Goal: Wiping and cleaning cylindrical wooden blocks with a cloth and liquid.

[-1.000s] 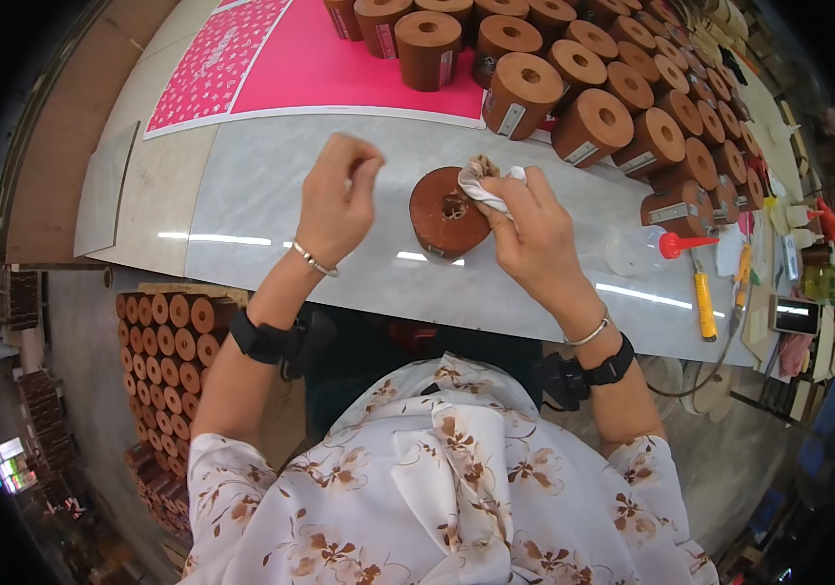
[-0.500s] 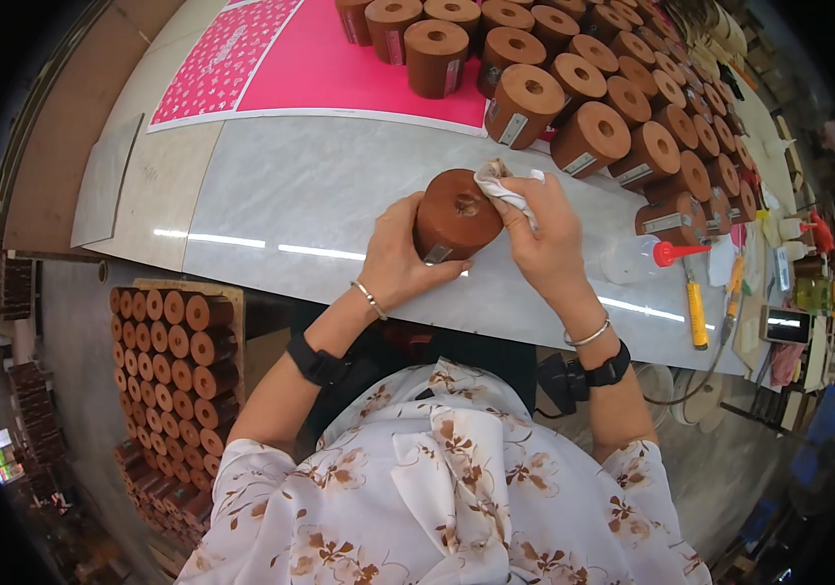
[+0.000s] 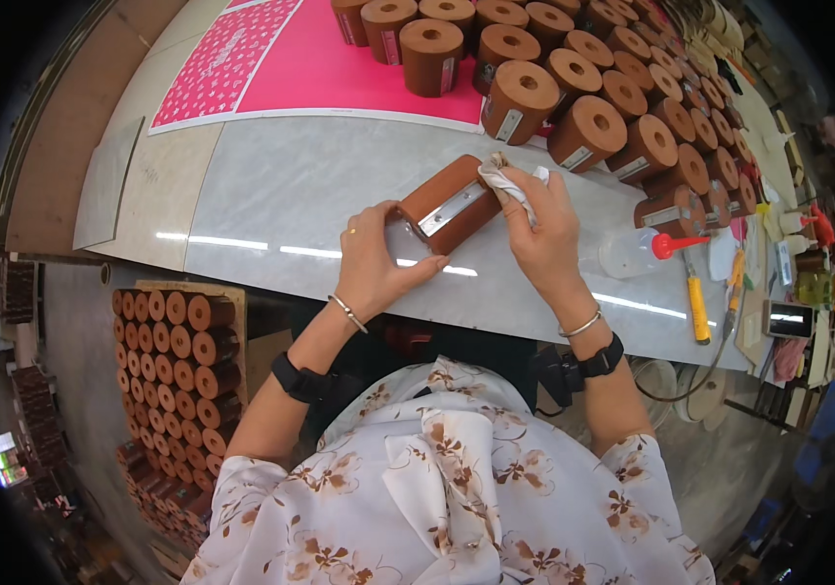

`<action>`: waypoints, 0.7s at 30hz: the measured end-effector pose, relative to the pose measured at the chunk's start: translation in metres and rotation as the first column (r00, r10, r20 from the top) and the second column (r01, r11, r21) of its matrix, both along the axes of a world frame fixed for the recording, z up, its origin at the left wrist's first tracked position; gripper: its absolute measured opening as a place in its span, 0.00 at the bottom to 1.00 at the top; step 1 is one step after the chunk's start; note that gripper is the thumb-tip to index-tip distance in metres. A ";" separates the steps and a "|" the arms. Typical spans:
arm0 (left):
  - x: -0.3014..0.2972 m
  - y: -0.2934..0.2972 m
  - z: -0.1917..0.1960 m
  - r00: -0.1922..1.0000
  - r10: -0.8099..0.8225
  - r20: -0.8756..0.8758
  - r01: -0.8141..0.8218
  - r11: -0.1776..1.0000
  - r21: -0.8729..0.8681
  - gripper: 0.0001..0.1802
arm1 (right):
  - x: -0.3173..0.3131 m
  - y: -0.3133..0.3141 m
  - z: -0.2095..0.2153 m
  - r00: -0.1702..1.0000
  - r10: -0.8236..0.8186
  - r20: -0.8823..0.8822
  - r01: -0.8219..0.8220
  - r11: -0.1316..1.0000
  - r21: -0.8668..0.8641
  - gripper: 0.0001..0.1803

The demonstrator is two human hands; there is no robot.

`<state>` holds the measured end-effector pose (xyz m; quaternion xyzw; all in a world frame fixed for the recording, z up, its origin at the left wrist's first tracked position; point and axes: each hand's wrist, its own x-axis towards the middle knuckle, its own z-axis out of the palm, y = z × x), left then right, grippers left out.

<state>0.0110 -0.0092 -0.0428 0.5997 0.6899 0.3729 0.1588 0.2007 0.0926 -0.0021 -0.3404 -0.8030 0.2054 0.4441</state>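
Cloth meets the end of a tilted cylinder

The step in hand appears to be wiping: the right hand (image 3: 542, 234) pinches a crumpled white cloth (image 3: 513, 184) between thumb and fingers, against the upper right end of a reddish-brown, wood-like cylinder (image 3: 463, 224). The next move, as far as can be judged, calls for a steady cylinder and even pressure from the cloth.

The cylinder lies between the two hands, over the glossy grey tabletop (image 3: 281, 180). Its long side slants from lower left to upper right, with a pale, metal-looking strip (image 3: 452, 209) facing up; whether the cylinder rests on the table or is lifted clear is not plain.

The left hand (image 3: 376, 259) curves around the lower left end, fingers at the far edge and thumb at the near one, the palm apart from it. How firmly it grips, I cannot tell.

Similar brown cylinders with centre holes (image 3: 523, 93) stand beyond, well apart from the left hand.
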 end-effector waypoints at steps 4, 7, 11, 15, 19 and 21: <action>0.013 0.000 -0.008 0.997 0.082 -0.008 -0.081 0.995 0.060 0.47 | -0.012 -0.012 -0.009 0.994 -0.012 0.107 0.001 0.995 0.097 0.12; 0.018 0.003 -0.019 0.993 0.116 0.016 -0.117 0.989 0.093 0.46 | -0.027 -0.037 -0.015 0.986 0.094 0.138 -0.115 0.981 0.156 0.13; 0.029 0.003 -0.013 0.994 0.107 0.024 -0.109 0.983 0.147 0.46 | -0.014 -0.005 -0.008 0.976 0.068 0.207 -0.101 0.983 0.154 0.15; 0.036 0.005 -0.018 0.996 0.092 -0.009 -0.089 0.979 0.184 0.47 | -0.013 -0.013 -0.010 0.972 0.009 0.233 -0.054 0.981 0.186 0.16; 0.039 0.004 -0.021 0.989 0.066 -0.129 -0.029 0.961 0.274 0.46 | -0.002 -0.015 -0.018 0.964 -0.023 0.264 -0.060 0.951 0.302 0.15; 0.041 0.004 -0.017 0.988 0.053 -0.143 -0.011 0.961 0.276 0.46 | 0.011 0.009 -0.009 0.940 -0.163 0.298 0.108 0.975 0.193 0.17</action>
